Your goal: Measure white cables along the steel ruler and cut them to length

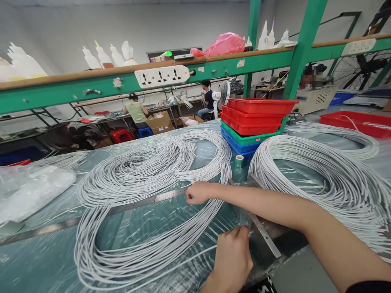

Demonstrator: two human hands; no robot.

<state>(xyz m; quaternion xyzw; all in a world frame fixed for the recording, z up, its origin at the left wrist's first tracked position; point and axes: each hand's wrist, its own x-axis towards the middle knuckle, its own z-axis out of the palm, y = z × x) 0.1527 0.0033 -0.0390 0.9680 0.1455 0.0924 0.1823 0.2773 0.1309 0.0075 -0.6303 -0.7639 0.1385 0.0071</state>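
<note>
My left hand is closed low in front of me, over the near edge of the table. A white cable runs from the lower left up to its fingers. Farther forward, my right hand is curled shut at the right end of a long steel ruler; whatever its fingers hold is hidden. Under and around that hand lies a loose loop of white cables. Just behind it sits a larger coiled bundle of white cables. My right forearm crosses above a metal bar at the table edge.
A thick cable coil lies on the right. Stacked red, green and blue trays and a roll of green tape stand behind. Clear plastic bags lie left. A green shelf beam crosses ahead; people sit beyond.
</note>
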